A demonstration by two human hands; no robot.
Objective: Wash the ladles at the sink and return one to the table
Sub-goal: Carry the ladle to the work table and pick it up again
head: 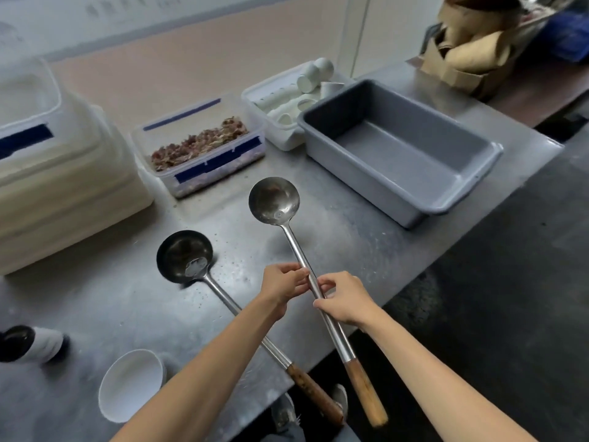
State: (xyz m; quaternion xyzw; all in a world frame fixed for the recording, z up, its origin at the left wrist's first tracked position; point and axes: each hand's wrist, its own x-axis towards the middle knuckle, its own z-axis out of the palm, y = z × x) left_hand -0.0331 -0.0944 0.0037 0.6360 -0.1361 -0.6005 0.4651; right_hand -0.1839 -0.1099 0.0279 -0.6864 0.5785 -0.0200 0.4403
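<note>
Both hands grasp the shaft of one ladle (288, 237) over the steel table (366, 237). Left hand (283, 287) closes its fingers around the metal shaft from the left; right hand (345, 301) pinches the same shaft from the right, just below the left. The two hands nearly touch. This ladle's bowl (274, 200), with brownish residue inside, points away from the person; its wooden grip (366, 393) hangs past the table edge.

Second ladle (204, 282) lies on the table to the left, untouched, bowl up, its shaft passing under the left forearm, wooden grip overhanging the edge.

Beyond: grey tub (398, 154), clear container of chopped food (204, 151), white bowl (130, 384) near the front edge.
</note>
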